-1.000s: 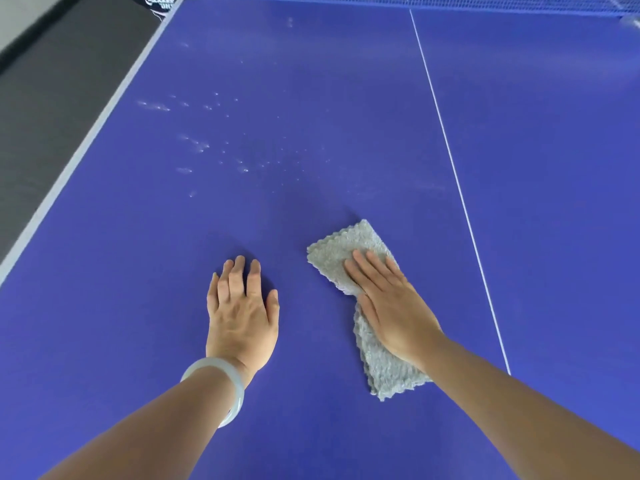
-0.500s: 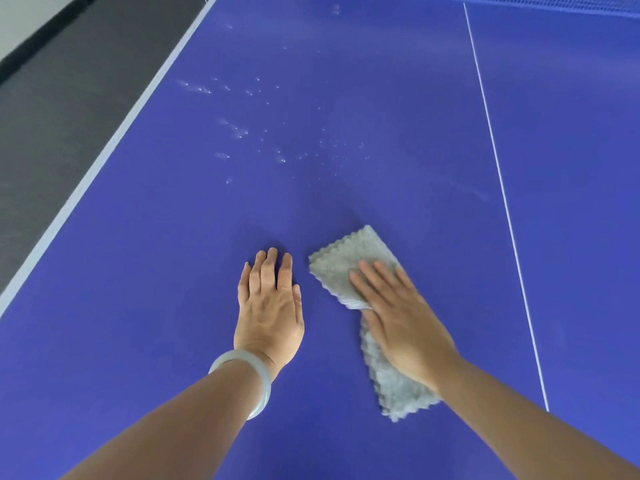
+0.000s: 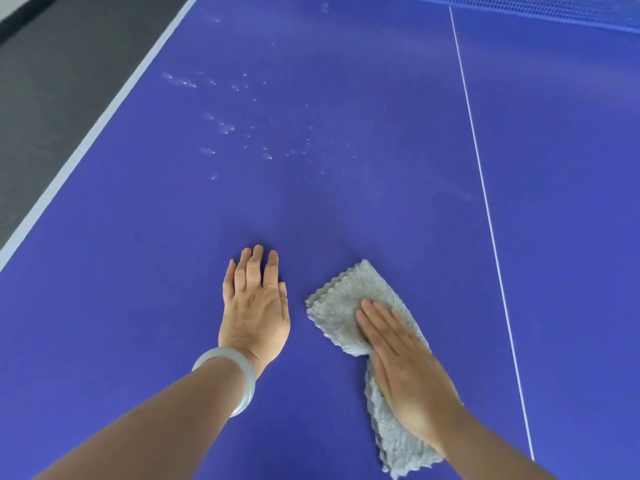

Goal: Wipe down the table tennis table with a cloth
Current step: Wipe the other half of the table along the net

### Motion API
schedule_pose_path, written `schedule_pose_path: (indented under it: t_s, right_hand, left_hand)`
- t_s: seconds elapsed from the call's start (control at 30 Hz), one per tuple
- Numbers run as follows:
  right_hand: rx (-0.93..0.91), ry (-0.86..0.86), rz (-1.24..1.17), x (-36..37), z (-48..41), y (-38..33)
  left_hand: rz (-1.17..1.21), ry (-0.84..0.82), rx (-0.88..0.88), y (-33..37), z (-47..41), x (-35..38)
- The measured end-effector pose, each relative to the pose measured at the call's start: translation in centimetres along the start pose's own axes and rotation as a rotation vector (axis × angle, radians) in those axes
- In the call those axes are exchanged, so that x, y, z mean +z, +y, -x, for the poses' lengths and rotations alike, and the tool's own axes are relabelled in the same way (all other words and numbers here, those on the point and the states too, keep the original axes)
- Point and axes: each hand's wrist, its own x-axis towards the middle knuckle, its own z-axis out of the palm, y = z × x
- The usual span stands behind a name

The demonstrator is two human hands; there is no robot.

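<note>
Partly hidden cloth under right hand, net cropped

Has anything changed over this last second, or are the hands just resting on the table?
Little has changed. The left hand has shifted right, closer to the grey cloth; the gap between them is narrower than a second ago. Nothing was picked up or let go. The right hand stays flat on the cloth, and the white specks farther up the blue table remain unwiped.
</note>
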Motion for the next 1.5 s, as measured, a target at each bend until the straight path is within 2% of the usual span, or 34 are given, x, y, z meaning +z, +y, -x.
schedule_pose_path:
  t_s: [0.1,0.17,0.23,0.27,0.37,0.4,0.5,0.63,0.77,0.8,0.93,1.0,1.07,1.13,1.2,1.3,1.4,1.43,1.5]
  right_hand:
    - [0.304,0.045,-0.064,-2.4,-0.9,6.0]
    - [0.525,0.106,-0.008,-2.6,-4.2,8.5]
    - [0.703,0.182,-0.021,-2.2,-7.8,7.6]
    - [0.713,0.189,-0.038,-1.8,-9.2,6.2]
    - [0.519,0.172,-0.063,0.6,-9.7,-0.3]
    - [0.424,0.157,-0.055,1.3,-8.5,-2.5]
    - [0.288,0.073,-0.034,2.0,-2.7,-7.1]
    - [0.295,0.037,-0.013,2.1,0.5,-8.4]
    - [0.303,0.025,0.002,1.9,-0.2,-8.4]
    - [0.303,0.025,0.016,2.0,-0.1,-8.3]
    - [0.345,0.092,0.051,2.4,-0.1,-8.2]
    - [0.489,0.127,0.022,2.4,-0.7,-8.7]
    - [0.715,0.194,-0.018,3.0,-2.2,-10.5]
    - [0.82,0.266,-0.017,3.8,-5.1,-14.2]
    - [0.694,0.229,-0.006,5.2,-7.7,-19.5]
    - [0.295,0.096,0.019,7.2,-7.4,-26.0]
    - [0.01,0.049,0.11,5.8,-4.3,-24.3]
    - [0.044,0.055,0.107,5.3,-3.6,-22.3]
    - [0.317,0.099,0.057,3.8,-2.8,-18.0]
  left_hand:
    - [0.005,0.003,-0.004,0.0,0.0,0.0]
    - [0.003,-0.002,-0.003,0.0,0.1,-0.1]
    - [-0.001,-0.011,-0.005,-0.1,0.1,0.0]
    - [-0.003,-0.011,-0.007,-0.1,0.1,0.0]
    - [-0.027,-0.006,0.01,0.0,0.1,-0.1]
    - [-0.019,-0.003,0.015,-0.1,0.0,-0.1]
    - [0.033,0.004,0.016,-0.4,0.0,0.0]
    - [0.168,0.006,0.017,-0.7,0.2,-0.4]
    - [0.51,-0.049,0.047,-2.8,0.4,-2.1]
    - [0.535,-0.071,0.062,-4.2,0.8,-2.8]
    - [0.256,-0.021,0.084,-13.3,3.9,-5.1]
    - [0.127,0.005,0.013,-18.6,5.3,-6.1]
    - [0.06,-0.012,-0.052,-22.8,6.3,-6.6]
    - [0.023,-0.032,-0.045,-24.7,7.0,-6.3]
    - [-0.015,-0.013,-0.015,-25.2,7.3,-5.8]
    - [-0.013,-0.008,-0.012,-25.3,7.2,-5.6]
    - [-0.007,-0.012,-0.012,-25.5,7.0,-5.7]
    - [-0.011,-0.014,-0.013,-25.6,7.0,-5.6]
    - [-0.023,-0.019,-0.012,-25.5,7.0,-5.5]
